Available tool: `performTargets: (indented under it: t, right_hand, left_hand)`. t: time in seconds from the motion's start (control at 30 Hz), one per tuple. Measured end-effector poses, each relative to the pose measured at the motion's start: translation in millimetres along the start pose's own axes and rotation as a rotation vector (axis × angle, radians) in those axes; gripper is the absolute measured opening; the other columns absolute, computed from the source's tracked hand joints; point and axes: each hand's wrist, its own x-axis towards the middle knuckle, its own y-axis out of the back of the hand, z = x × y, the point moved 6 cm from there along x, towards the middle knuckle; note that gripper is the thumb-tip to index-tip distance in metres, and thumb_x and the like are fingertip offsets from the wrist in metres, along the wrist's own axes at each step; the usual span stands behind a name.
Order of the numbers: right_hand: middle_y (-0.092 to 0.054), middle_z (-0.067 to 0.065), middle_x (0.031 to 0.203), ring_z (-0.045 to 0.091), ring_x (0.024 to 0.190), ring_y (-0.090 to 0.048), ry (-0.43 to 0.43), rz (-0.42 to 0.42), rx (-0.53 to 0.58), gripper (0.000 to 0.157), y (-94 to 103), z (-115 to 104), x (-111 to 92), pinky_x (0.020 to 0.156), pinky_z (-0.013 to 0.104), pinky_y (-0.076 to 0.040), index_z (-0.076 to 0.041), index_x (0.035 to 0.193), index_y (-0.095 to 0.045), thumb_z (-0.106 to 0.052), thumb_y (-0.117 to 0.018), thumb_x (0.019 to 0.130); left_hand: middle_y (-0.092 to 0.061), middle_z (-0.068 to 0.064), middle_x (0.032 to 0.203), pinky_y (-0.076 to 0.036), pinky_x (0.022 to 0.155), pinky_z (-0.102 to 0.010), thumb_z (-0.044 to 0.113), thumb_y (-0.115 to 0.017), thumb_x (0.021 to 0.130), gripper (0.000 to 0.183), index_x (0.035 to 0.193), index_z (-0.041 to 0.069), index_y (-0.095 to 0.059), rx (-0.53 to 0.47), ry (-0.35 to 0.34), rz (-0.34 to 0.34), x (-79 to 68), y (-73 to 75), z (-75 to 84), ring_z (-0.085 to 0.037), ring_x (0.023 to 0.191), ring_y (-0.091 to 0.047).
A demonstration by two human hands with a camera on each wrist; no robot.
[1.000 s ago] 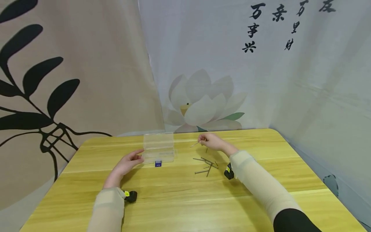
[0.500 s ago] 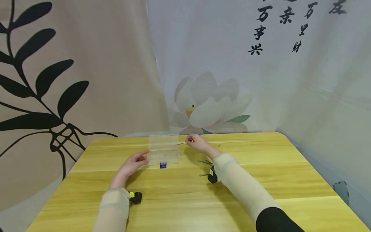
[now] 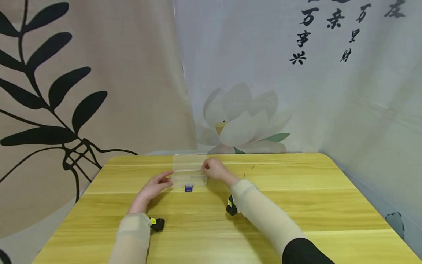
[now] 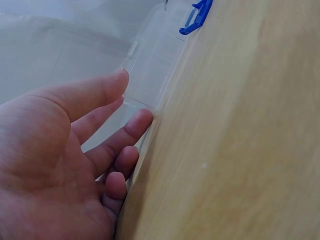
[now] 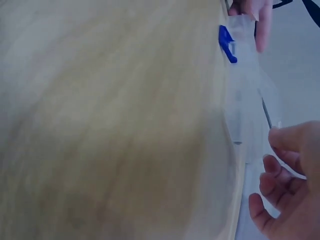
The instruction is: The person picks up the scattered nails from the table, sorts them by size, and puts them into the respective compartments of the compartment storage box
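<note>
The clear plastic box (image 3: 189, 179) lies with its lid raised at the far side of the table and a blue latch (image 3: 188, 188) in front. My left hand (image 3: 157, 185) rests its fingertips against the box's left end; the left wrist view shows the thumb (image 4: 107, 90) and fingers touching that end, loosely spread. Over the right part of the box, my right hand (image 3: 215, 169) pinches a thin metal nail (image 5: 266, 114) between thumb and finger. It points left across the box. What lies inside the box is too faint to tell.
Two small nails, a farther one (image 3: 252, 167) and a nearer one (image 3: 244, 175), lie right of the right hand. The right forearm and sleeve (image 3: 263, 209) cover the spot of the nail pile. A patterned cloth (image 3: 250, 73) hangs behind the table's back edge.
My right hand has moved left from beyond the nail pile to the box, carrying the nail. The left hand stays at the box. The head view has shifted slightly.
</note>
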Motion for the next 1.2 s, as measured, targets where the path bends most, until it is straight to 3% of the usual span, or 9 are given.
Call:
performTargets:
  t: [0.37, 0.57, 0.87, 1.03, 1.2]
  right_hand:
    - [-0.057, 0.001, 0.084, 0.014, 0.072, -0.049, -0.027, -0.013, 0.016, 0.006, -0.2, 12.0, -10.4, 0.064, 0.028, -0.043, -0.008, 0.091, -0.068, -0.01, -0.062, 0.093]
    - [-0.061, 0.002, 0.09, 0.016, 0.079, -0.052, 0.029, -0.013, 0.054, 0.012, 22.4, 13.6, -24.4, 0.072, 0.032, -0.044, -0.007, 0.1, -0.07, -0.011, -0.06, 0.094]
    - [-0.065, 0.001, 0.1, 0.017, 0.079, -0.055, 0.037, -0.103, 0.195, 0.018, 61.6, 37.1, -64.6, 0.072, 0.033, -0.046, -0.003, 0.107, -0.069, -0.016, -0.061, 0.097]
    - [-0.066, 0.005, 0.105, 0.024, 0.09, -0.06, 0.021, -0.193, 0.296, 0.022, 69.9, 58.6, -95.8, 0.077, 0.037, -0.049, 0.001, 0.11, -0.068, -0.015, -0.06, 0.097]
    - [-0.068, 0.005, 0.103, 0.019, 0.092, -0.06, -0.022, -0.193, 0.332, 0.017, 72.4, 82.5, -124.8, 0.079, 0.035, -0.049, -0.002, 0.105, -0.071, -0.012, -0.063, 0.094]
  left_hand:
    - [-0.056, -0.017, 0.118, -0.04, 0.092, -0.046, 0.012, -0.059, 0.098, 0.052, 0.145, 0.002, -0.042, -0.022, -0.014, -0.02, 0.5, -10.4, 9.8, -0.029, 0.108, -0.05]
    - [-0.055, -0.016, 0.12, -0.04, 0.094, -0.046, 0.014, -0.059, 0.098, 0.052, 0.146, 0.005, -0.042, -0.015, 0.001, -0.03, 3.5, -13.5, 3.6, -0.029, 0.109, -0.05]
    - [-0.053, -0.019, 0.127, -0.037, 0.098, -0.051, 0.02, -0.059, 0.098, 0.053, 0.147, 0.007, -0.042, 0.034, 0.009, -0.023, 0.1, -3.5, 2.5, -0.033, 0.117, -0.047]
    - [-0.052, -0.021, 0.128, -0.037, 0.098, -0.052, 0.02, -0.058, 0.099, 0.054, 0.148, 0.006, -0.04, 0.056, -0.001, -0.025, -0.5, 0.9, 1.2, -0.035, 0.118, -0.047]
    - [-0.051, -0.022, 0.131, -0.035, 0.1, -0.054, 0.021, -0.058, 0.099, 0.056, 0.149, 0.006, -0.038, 0.056, -0.005, -0.031, -0.8, -1.1, 3.5, -0.036, 0.12, -0.045]
